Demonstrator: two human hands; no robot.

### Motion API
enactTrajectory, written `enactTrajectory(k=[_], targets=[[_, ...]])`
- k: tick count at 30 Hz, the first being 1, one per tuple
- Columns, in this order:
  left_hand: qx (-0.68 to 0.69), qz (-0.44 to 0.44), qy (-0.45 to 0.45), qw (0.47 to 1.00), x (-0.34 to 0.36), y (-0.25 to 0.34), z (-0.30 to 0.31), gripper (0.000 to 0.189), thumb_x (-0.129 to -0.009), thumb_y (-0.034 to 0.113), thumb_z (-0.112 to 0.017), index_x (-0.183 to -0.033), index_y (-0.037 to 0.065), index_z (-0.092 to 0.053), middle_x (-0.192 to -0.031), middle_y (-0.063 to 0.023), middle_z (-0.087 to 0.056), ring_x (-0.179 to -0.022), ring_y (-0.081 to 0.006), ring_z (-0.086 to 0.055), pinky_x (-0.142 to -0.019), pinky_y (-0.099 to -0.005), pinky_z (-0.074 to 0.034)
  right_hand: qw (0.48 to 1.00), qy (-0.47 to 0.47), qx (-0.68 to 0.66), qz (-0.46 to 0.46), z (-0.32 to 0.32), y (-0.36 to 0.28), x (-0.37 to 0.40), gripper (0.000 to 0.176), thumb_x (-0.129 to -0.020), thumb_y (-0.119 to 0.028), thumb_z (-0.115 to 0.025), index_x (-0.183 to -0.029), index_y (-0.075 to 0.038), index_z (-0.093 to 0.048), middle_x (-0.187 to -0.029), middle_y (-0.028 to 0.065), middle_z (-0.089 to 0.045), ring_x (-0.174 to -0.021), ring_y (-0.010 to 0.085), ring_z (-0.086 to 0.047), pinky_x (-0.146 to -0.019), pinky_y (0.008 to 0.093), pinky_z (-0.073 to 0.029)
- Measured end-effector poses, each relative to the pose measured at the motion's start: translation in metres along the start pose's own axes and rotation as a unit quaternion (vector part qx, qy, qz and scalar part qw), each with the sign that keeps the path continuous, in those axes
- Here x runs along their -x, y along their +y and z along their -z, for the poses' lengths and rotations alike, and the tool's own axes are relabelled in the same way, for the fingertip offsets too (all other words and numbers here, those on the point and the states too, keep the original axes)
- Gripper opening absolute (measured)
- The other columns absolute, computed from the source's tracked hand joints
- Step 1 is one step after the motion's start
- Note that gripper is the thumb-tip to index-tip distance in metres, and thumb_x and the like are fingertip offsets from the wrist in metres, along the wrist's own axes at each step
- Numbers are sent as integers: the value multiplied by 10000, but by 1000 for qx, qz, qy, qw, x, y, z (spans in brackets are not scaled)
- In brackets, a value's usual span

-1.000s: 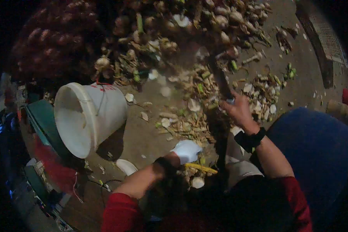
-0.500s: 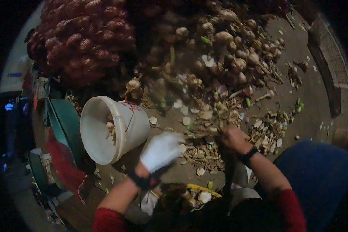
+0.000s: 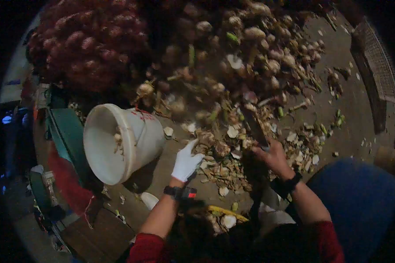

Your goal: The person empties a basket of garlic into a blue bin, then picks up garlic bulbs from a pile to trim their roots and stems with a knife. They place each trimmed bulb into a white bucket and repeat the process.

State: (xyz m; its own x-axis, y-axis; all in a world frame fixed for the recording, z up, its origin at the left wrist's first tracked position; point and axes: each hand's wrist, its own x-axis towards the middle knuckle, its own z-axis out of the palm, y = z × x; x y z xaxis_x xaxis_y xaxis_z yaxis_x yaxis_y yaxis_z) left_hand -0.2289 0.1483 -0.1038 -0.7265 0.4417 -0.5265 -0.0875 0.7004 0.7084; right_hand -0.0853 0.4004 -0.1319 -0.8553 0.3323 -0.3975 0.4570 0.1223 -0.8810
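My left hand (image 3: 186,163), in a white glove, lies over the scraps just right of the bucket. Its thumb and forefinger are apart, and the fingertips are beside dry garlic stalks (image 3: 205,136). A garlic bulb (image 3: 222,149) sits a little to their right. My bare right hand (image 3: 274,159) is closed around the near end of a knife (image 3: 255,127), whose long, dark, flat blade points away from me and slightly left. Beneath and around both hands are garlic skins and cut stems (image 3: 226,175). Beyond the blade spreads a large heap of garlic bulbs (image 3: 272,65).
A white bucket (image 3: 150,136) lies tipped on its side at left, a few garlic pieces inside. Red mesh sacks full of bulbs (image 3: 87,48) stand behind it. Green containers (image 3: 66,133) and red netting (image 3: 68,175) are far left. Blue fabric (image 3: 355,206) is at right.
My left hand has moved forward and right, from a blur beside the bucket to the stalks. My right hand has shifted slightly right, and the blade now shows clearly, pointing forward.
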Motion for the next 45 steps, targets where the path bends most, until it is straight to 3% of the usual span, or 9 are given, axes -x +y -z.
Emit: enactTrajectory(k=[9, 15, 22, 35, 37, 38, 39, 44, 45], targets=[[148, -168, -127, 966, 17, 84, -30, 746, -703, 99, -637, -1345, 12, -267, -1270, -151, -440, -1166, -202, -431, -945, -313, -372, 979, 12, -201, -22, -6, -60, -4, 291, -762, -305, -675, -851, -48, -570, -722, -21, -561, -630, 68, -491, -574, 228, -408], [240, -114, -86, 960, 18, 102, -50, 727, -664, 73, -682, -1284, -2, -309, -1157, -108, -499, -1029, -170, -511, -886, -289, -416, 977, 38, -209, 19, 4, -99, 17, 211, -764, -175, -671, -833, -10, -559, -703, -6, -581, -626, 66, -533, -511, 272, -455], [289, -232, -29, 928, 15, 73, -66, 550, -827, 76, -536, -1306, 40, -268, -1102, -115, -501, -963, -194, -535, -836, -305, -460, 928, 2, 204, 311, 16, -86, 31, 232, -611, -55, -637, -813, -50, -522, -666, 127, -563, -615, 328, -572, -520, 388, -471], [453, 20, -64, 889, 51, 67, -45, 482, -892, 273, -409, -1334, 138, -270, -1094, -87, -521, -967, -232, -541, -807, -406, -463, 888, 28, 205, 410, 12, -39, 2, 468, -421, -40, -694, -862, -52, -539, -649, 94, -526, -586, 310, -559, -502, 378, -453], [229, -133, 8, 964, 50, 80, -50, 431, -887, 258, -418, -1301, 174, -337, -1028, -75, -556, -926, -228, -556, -751, -418, -475, 889, 28, 193, 414, 11, -39, 2, 378, -506, -62, -669, -858, -62, -533, -628, 98, -528, -579, 316, -559, -501, 390, -452], [563, 17, -63, 824, 49, 87, -50, 474, -806, 242, -556, -1238, 110, -412, -1010, -79, -563, -910, -203, -561, -753, -367, -480, 891, 23, 182, 416, 12, -38, 2, 288, -591, -84, -645, -853, -73, -528, -606, 102, -529, -572, 321, -558, -500, 402, -451], [564, 18, -64, 823, 51, 95, -51, 474, -806, 242, -556, -1238, 110, -412, -1010, -79, -563, -910, -203, -561, -753, -367, -480, 891, 22, 184, 414, 11, -28, 0, 288, -591, -84, -645, -853, -73, -528, -606, 102, -529, -572, 321, -558, -500, 402, -451], [288, -236, -45, 927, 59, 124, -39, 618, -653, 234, -712, -1180, 44, -453, -996, -88, -568, -900, -172, -561, -789, -313, -466, 957, 129, 217, 145, 52, -21, -1, 201, -686, -37, -591, -884, -18, -622, -799, 158, -650, -698, 219, -645, -597, 320, -494], [327, -155, -1, 932, 43, 125, -40, 714, -516, 204, -785, -1130, 4, -481, -981, -92, -572, -894, -163, -561, -806, -287, -457, 954, 132, 219, 159, 44, -43, 11, 201, -686, -37, -591, -884, -18, -622, -799, 158, -650, -698, 219, -645, -597, 320, -494]])
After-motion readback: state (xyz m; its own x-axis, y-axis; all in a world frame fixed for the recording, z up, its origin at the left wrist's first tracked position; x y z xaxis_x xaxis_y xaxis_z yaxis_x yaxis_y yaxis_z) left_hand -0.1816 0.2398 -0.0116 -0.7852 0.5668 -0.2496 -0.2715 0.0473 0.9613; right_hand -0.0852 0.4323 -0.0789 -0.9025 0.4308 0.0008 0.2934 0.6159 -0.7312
